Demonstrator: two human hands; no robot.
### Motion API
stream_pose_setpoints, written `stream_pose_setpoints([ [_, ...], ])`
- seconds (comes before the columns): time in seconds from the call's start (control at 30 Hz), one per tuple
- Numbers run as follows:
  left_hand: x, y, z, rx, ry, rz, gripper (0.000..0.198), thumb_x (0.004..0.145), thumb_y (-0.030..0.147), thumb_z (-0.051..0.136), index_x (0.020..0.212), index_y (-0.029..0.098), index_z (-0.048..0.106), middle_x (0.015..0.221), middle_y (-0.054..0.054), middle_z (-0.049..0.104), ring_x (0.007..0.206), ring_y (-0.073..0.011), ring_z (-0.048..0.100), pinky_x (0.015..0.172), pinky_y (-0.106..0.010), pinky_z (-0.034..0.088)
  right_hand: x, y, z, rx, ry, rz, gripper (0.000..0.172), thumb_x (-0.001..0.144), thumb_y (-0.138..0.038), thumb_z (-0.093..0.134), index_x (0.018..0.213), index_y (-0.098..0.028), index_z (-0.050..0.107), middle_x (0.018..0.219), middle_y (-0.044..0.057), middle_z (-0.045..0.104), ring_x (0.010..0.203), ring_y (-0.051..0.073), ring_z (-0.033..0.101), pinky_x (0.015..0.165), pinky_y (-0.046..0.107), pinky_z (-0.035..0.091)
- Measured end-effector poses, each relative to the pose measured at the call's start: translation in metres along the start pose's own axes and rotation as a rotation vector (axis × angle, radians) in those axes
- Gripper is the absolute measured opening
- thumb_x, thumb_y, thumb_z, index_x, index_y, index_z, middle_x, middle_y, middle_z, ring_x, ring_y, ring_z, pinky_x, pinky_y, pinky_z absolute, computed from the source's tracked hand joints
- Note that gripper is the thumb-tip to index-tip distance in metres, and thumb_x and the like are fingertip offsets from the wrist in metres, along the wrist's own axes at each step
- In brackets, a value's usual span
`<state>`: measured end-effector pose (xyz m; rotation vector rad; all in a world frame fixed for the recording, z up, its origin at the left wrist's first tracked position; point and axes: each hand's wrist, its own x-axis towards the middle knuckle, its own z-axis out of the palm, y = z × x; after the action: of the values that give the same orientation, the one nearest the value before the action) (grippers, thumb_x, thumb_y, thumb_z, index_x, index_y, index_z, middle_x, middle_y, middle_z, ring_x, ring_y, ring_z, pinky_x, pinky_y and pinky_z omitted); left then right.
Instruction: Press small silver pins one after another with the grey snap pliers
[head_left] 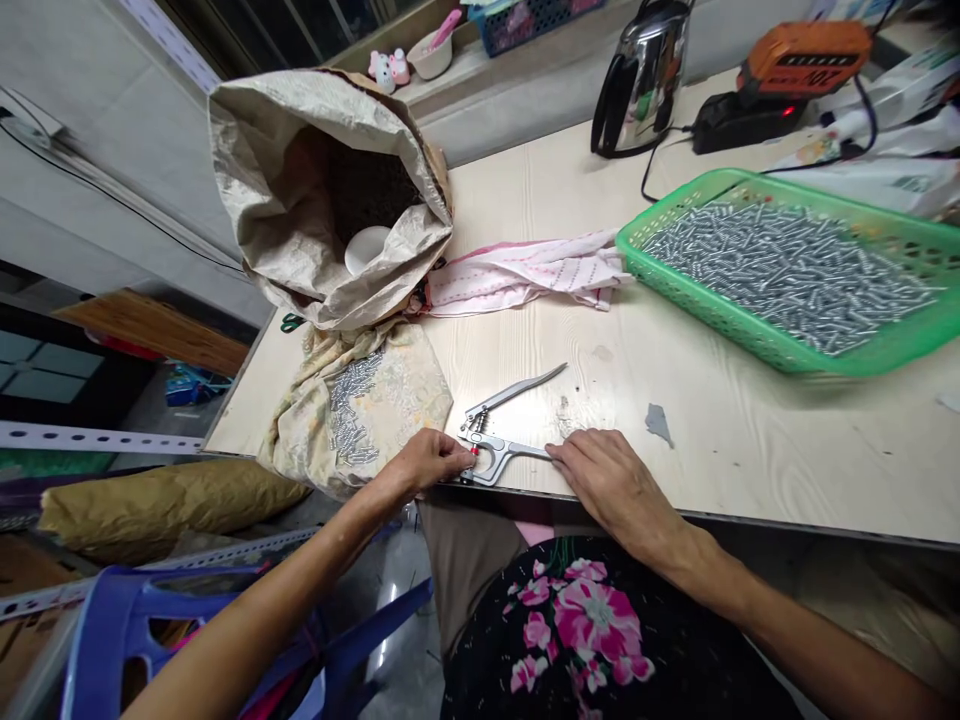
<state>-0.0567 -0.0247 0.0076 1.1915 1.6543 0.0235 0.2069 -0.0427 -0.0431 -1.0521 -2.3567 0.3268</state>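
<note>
Grey pliers (507, 450), one: left hand (431, 461) pinched red part (474, 451) at their head (491, 441), right hand (613, 482) held their near handle (531, 451).

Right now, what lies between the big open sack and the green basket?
In the head view, a pink-and-white cloth lies on the tabletop between the sack and the green basket.

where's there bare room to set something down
Pale wooden table: one bare patch between the green plastic basket and the front edge, right of the grey scrap; another behind the pink-white cloth, left of the metal kettle. Crowded: the left end, under the crumpled beige sack and patterned yellowish cloth, and around the left hand, right hand and silver metal tool.
</note>
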Motion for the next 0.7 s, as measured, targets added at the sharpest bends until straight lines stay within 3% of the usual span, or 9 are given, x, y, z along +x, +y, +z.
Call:
stream_pose_setpoints([
  [0.23,0.000,-0.001,-0.001,-0.010,0.013,-0.019,0.054,0.056,0.064,0.069,0.068,0.012,0.070,0.054,-0.001,0.055,0.051,-0.0106,0.043,0.047,-0.022,0.026,-0.001,0.000,0.003,0.008,-0.005,0.014,0.023,0.094,-0.008,0.040,0.095,-0.016,0.062,0.085,0.007,0.059,0.082,0.021,0.052,0.075,0.035,0.039],
  [0.43,0.004,0.001,-0.001,-0.023,-0.019,-0.021,0.053,0.053,0.064,0.072,0.063,0.012,0.068,0.052,0.000,0.055,0.050,-0.0100,0.041,0.049,-0.023,0.026,-0.001,0.001,-0.001,-0.002,-0.059,0.021,0.021,0.094,-0.009,0.042,0.094,-0.016,0.062,0.084,0.006,0.059,0.081,0.020,0.052,0.079,0.036,0.040],
  [0.53,0.005,0.002,-0.002,-0.021,-0.025,-0.030,0.052,0.052,0.064,0.072,0.060,0.013,0.065,0.050,0.001,0.052,0.049,-0.0092,0.039,0.049,-0.023,0.025,0.004,0.007,-0.010,0.035,-0.123,0.010,0.018,0.097,-0.023,0.046,0.104,-0.018,0.061,0.102,0.009,0.061,0.096,0.022,0.055,0.084,0.039,0.044],
  [0.6,0.006,0.001,-0.002,-0.023,-0.033,-0.031,0.053,0.052,0.065,0.072,0.061,0.013,0.065,0.050,0.001,0.052,0.049,-0.0089,0.039,0.049,-0.023,0.025,0.011,0.016,-0.016,0.012,-0.143,-0.020,0.036,0.093,-0.038,0.054,0.123,-0.017,0.054,0.128,0.015,0.053,0.120,0.029,0.047,0.095,0.046,0.042],
  [0.7,0.007,-0.004,-0.001,-0.019,-0.029,-0.019,0.056,0.051,0.066,0.071,0.063,0.012,0.065,0.050,0.001,0.051,0.049,-0.0091,0.040,0.048,-0.022,0.024,0.030,0.036,-0.018,-0.079,-0.197,-0.081,0.082,0.080,-0.059,0.064,0.142,-0.012,0.037,0.151,0.023,0.028,0.141,0.039,0.019,0.109,0.058,0.027],
])
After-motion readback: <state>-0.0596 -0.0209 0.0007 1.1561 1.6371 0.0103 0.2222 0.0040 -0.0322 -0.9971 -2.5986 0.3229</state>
